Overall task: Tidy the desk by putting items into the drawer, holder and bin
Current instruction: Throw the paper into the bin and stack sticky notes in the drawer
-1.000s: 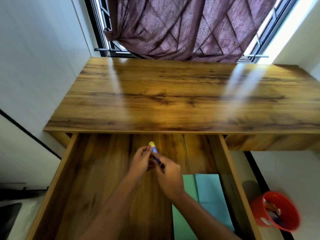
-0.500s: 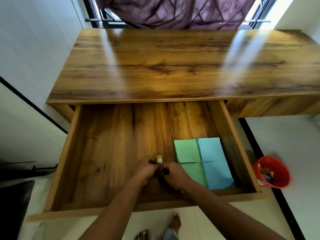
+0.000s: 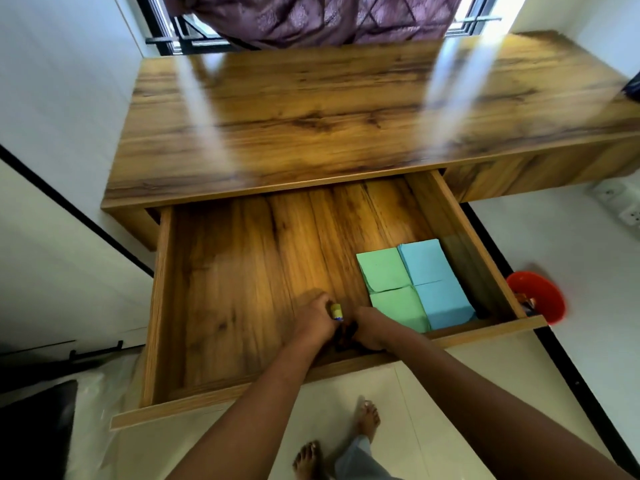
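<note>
Yellow-capped stick (image 3: 336, 311) inside open drawer (image 3: 162, 306), near front wall, left of coloured paper stacks (image 3: 429, 299). Left hand (image 3: 311, 323) fingers curled round it; right hand (image 3: 373, 330) fingers curled on dark item (image 3: 347, 336), kind unclear. Step: stowing in drawer. Next: set both down, release.

Green pads (image 3: 382, 268), blue pads (image 3: 424, 261), red bin (image 3: 540, 294).

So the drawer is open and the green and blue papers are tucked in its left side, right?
Not quite. The drawer is open, but the green papers and blue papers lie in its right side, not its left. The head view shows them toward the right wall, near the front.
</note>
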`<state>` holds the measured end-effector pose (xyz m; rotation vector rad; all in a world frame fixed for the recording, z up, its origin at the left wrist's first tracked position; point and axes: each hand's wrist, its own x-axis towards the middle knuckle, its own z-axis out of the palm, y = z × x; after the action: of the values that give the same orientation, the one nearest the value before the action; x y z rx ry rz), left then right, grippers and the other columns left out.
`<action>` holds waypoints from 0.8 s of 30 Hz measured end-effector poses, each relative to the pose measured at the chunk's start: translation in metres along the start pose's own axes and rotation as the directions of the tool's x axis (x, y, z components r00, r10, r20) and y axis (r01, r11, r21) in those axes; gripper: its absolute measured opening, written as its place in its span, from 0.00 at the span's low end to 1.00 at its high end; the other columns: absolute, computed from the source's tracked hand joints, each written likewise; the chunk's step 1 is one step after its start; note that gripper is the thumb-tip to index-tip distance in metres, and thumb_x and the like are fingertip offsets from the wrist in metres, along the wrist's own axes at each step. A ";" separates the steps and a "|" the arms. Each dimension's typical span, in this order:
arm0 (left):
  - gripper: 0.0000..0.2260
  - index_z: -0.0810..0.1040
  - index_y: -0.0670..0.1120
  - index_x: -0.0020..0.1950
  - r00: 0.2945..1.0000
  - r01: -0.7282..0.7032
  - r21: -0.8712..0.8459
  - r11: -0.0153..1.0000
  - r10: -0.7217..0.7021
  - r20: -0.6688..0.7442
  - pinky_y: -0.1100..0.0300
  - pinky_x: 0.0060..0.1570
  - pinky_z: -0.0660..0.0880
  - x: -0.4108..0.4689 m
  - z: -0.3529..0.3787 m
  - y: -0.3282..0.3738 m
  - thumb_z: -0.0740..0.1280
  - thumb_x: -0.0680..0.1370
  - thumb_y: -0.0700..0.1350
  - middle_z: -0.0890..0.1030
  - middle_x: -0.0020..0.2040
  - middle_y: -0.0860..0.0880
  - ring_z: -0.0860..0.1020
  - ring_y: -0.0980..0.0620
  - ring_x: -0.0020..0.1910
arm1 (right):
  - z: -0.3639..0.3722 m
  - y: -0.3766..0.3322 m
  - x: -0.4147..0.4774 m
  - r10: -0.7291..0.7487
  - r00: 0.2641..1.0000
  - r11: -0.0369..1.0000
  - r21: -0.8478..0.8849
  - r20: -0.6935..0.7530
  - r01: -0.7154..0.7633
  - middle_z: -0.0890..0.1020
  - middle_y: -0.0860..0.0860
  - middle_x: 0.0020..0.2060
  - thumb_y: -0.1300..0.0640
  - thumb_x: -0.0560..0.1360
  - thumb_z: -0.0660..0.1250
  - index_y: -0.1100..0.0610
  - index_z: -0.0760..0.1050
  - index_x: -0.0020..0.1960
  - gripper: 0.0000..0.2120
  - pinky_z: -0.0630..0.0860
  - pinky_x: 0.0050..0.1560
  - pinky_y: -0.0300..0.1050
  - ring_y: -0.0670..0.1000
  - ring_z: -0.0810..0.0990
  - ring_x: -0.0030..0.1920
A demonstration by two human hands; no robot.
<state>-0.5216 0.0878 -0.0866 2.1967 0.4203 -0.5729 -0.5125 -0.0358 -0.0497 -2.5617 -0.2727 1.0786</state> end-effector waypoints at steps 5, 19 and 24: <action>0.15 0.73 0.51 0.60 1.000 -0.014 0.033 0.999 0.013 0.015 0.57 0.42 0.72 0.000 0.002 -0.001 0.70 0.74 0.43 0.77 0.52 0.46 0.75 0.50 0.46 | 0.003 -0.006 -0.006 0.039 0.999 0.999 -0.022 -0.022 -0.039 0.79 0.60 0.57 0.62 0.78 0.63 0.63 0.76 0.61 0.12 0.73 0.56 0.45 0.58 0.78 0.57; 0.26 0.64 0.52 0.65 0.997 0.072 -0.158 0.985 -0.068 0.032 0.59 0.29 0.78 -0.008 -0.007 0.002 0.73 0.72 0.47 0.78 0.44 0.48 0.80 0.51 0.36 | 0.003 -0.001 -0.025 0.070 0.982 0.997 0.022 -0.178 -0.068 0.80 0.55 0.50 0.54 0.77 0.63 0.58 0.77 0.57 0.12 0.78 0.50 0.47 0.54 0.79 0.49; 0.18 0.69 0.55 0.60 0.999 -0.025 -0.015 1.000 0.026 0.040 0.51 0.44 0.81 -0.016 -0.009 0.011 0.69 0.74 0.45 0.79 0.50 0.48 0.80 0.48 0.43 | 0.005 0.002 -0.033 0.067 0.963 0.998 0.004 -0.259 -0.069 0.81 0.53 0.51 0.54 0.77 0.62 0.55 0.76 0.59 0.12 0.79 0.47 0.45 0.52 0.79 0.49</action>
<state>-0.5277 0.0863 -0.0656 2.1699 0.3740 -0.5969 -0.5386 -0.0464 -0.0323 -2.6966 -0.1212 0.7515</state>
